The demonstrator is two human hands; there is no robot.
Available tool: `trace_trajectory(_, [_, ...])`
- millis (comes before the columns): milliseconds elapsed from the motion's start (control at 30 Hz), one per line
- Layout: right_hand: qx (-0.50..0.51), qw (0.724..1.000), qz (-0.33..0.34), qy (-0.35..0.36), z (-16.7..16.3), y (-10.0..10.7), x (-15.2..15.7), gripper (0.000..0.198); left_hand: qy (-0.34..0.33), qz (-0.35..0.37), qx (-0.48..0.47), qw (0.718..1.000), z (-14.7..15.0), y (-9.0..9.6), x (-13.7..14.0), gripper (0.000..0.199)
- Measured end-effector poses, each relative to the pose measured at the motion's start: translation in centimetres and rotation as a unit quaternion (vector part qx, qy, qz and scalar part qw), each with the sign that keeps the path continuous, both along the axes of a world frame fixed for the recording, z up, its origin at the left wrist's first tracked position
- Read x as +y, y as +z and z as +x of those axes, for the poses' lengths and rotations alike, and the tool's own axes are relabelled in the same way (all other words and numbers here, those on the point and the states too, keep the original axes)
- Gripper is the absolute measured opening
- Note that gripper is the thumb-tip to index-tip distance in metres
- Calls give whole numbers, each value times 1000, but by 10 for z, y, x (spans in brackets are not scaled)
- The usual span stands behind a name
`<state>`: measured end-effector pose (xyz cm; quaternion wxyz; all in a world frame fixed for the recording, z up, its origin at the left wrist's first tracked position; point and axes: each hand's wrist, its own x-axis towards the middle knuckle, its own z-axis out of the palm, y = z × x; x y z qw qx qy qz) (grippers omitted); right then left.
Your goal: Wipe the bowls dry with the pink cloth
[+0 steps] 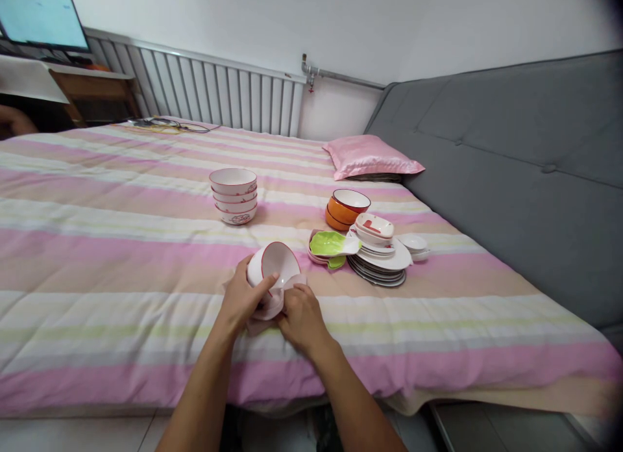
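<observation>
striped bedding (121, 257) ran from the bed's near edge back to a white radiator (195, 88). left of the middle, well in from that edge, stood a stack of red-rimmed bowls (234, 199). nearer the edge, the left hand (247, 293) had its fingers closed round a tilted white bowl (281, 262), while the right hand (302, 312) had its fingers bunched on a pale cloth (277, 302) against it. toward the headboard (487, 134) side, a green dish (327, 243) lay beside stacked plates (389, 260), with orange bowls (342, 213) just behind. the smooth bowl might have slipped if the left fingers slackened under the cloth's push; a stray right-hand knock could have toppled the uneven plates on that soft bedding.
</observation>
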<state>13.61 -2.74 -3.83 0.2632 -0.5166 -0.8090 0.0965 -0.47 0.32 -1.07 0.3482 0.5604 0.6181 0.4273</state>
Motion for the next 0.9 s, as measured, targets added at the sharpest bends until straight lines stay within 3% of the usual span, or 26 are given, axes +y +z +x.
trace_trajectory(600, [82, 996, -10, -23, -8, -1, -6, 9, -7, 1, -19, 1000, -1, 0, 0, 74])
trace_trajectory(900, [51, 999, -7, -11, -6, 2, -6, 9, -2, -5, -19, 1000, -1, 1, -1, 72])
